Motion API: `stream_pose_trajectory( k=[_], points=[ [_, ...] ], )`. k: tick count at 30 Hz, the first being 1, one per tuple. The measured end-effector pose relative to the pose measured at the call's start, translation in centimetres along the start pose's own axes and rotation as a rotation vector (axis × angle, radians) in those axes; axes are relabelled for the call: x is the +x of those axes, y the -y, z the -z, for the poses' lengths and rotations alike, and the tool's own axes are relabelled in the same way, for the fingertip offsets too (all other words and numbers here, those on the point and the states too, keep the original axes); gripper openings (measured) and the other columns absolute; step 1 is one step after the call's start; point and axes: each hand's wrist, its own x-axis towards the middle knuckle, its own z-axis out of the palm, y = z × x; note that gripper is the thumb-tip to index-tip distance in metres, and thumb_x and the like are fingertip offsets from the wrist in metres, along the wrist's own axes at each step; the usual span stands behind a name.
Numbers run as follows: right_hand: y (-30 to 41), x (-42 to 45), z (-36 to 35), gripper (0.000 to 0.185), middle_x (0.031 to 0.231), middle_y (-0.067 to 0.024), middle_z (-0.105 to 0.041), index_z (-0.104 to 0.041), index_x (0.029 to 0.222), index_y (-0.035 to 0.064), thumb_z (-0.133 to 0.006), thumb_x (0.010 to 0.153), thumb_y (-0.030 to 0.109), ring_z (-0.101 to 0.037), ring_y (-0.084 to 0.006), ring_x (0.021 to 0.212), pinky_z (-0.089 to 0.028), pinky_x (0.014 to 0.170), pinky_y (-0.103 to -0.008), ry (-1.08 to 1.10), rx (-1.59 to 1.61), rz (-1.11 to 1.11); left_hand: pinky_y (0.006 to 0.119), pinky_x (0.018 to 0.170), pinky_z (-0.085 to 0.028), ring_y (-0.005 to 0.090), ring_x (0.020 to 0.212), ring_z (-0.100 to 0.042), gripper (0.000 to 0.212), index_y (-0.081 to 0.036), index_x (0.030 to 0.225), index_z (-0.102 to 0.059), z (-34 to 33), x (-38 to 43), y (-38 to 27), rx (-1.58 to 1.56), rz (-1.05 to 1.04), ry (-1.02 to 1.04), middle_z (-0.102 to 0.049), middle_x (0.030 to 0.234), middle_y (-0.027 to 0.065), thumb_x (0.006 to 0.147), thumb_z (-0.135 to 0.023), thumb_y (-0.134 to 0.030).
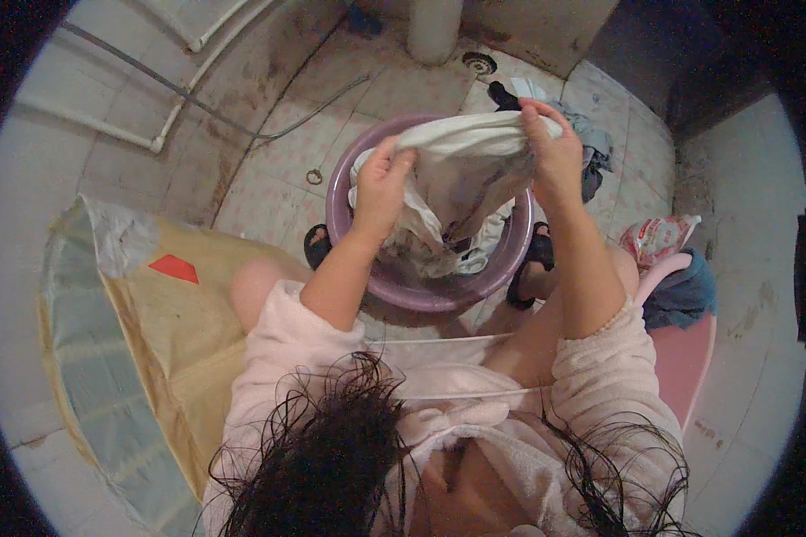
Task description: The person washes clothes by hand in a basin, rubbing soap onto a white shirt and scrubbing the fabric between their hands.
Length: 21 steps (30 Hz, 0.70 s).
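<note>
A white cloth garment (470, 134) is stretched between my two hands above a round purple plastic basin (430, 300). My left hand (384, 184) grips its left end, thumb on top. My right hand (554, 151) pinches the other end, a little higher in the view. The garment's thin, wet-looking middle sags towards the basin. More wet white cloth (487, 245) lies in the basin, partly hidden by the hanging fabric. The basin stands on the tiled floor between my feet, which are in black slippers.
Dark and grey clothes (588, 137) lie on the floor beyond my right hand, near a round floor drain (479, 64). A grey hose (309, 117) lies at the upper left. At the right are a pink tub (685, 362), blue cloth (682, 292) and a printed plastic bag (655, 240).
</note>
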Motion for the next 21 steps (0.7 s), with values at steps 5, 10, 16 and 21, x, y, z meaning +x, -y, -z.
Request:
stream_pose_trajectory(
  k=[5, 10, 16, 21],
  points=[
    [-1.0, -5.4, -3.2, 0.017, 0.077, -0.0066, -0.06, -0.059, 0.076, 0.0029, -0.06, 0.072, 0.019, -0.055, -0.0161, 0.073, -0.041, 0.065, -0.0272, 0.125, -0.299, 0.264, 0.03, 0.077, -0.042, 0.0174, 0.086, -0.053, 0.035, -0.002, 0.1, -0.047, -1.7, 0.5, -1.7, -0.915, 0.229, -0.045, -0.055, 0.094, 0.0086, 0.085, -0.041, -0.033],
    [-4.3, -7.0, -4.7, 0.02, 0.062, -0.0106, -0.056, -0.057, 0.068, 0.0032, -0.058, 0.072, 0.023, -0.053, -0.0215, 0.055, -0.04, 0.052, -0.0309, 0.145, -0.707, 0.775, 0.028, 0.068, -0.041, 0.0143, 0.073, -0.049, 0.021, -0.006, 0.083, -0.052, -4.5, -0.8, 1.2, -0.832, 0.525, -0.172, -0.051, 0.085, 0.0043, 0.081, -0.045, -0.026],
    [-3.5, -8.3, -7.4, 0.028, 0.053, -0.0127, -0.053, -0.056, 0.06, 0.0025, -0.058, 0.074, 0.027, -0.05, -0.0209, 0.048, -0.039, 0.05, -0.0315, -0.003, -0.273, 0.312, 0.03, 0.071, -0.041, 0.015, 0.079, -0.049, 0.021, -0.005, 0.087, -0.051, -3.2, 1.2, 1.1, -0.565, 0.581, -0.366, -0.051, 0.085, 0.0051, 0.081, -0.046, -0.024],
    [-4.6, -5.7, -7.2, 0.023, 0.054, -0.0075, -0.053, -0.057, 0.065, -0.0006, -0.056, 0.074, 0.021, -0.048, -0.0108, 0.053, -0.04, 0.053, -0.0272, 0.001, -0.433, 0.149, 0.03, 0.075, -0.039, 0.0146, 0.085, -0.048, 0.022, -0.004, 0.086, -0.052, -4.4, 0.3, 0.2, -0.559, 0.443, -0.424, -0.051, 0.091, 0.0058, 0.078, -0.049, -0.024]
  ],
)
